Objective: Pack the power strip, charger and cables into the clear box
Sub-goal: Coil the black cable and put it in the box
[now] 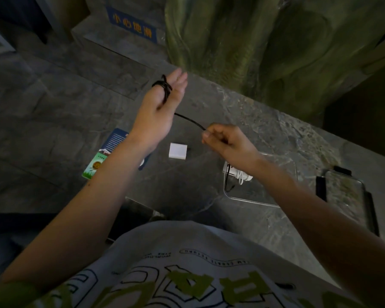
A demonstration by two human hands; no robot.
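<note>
We record a grey, veined stone counter (265, 134) running from 7 o'clock to 3 o'clock across the view. On it, at 4 o'clock, stands the clear plastic box (253, 201), open, with a coiled white cable (242, 177) and a thin dark lead inside. We cannot identify a power strip with confidence. Further out at 4 o'clock lies a clear lid with black clips (347, 196). At 9 o'clock lie a blue booklet (115, 138) and a green card (93, 167), touching.

The left hand (158, 107), raised at 11 o'clock, has its fingers straight and together, with turns of the thin black cable (189, 121) looped round the thumb and across the palm. The right hand (225, 141), near centre, has its fingers curled, with thumb and forefinger pinching the cable's free run. The cable spans the gap between the hands, clear of the counter. The small white cube charger (177, 151) sits loose on the counter below the hands, outside the box.

We judge the step in hand to be coiling the black cable. The next move calls for feeding the remaining tail round the left hand, slipping the coil off intact and setting it in the box. The charger remains unpacked.
</note>
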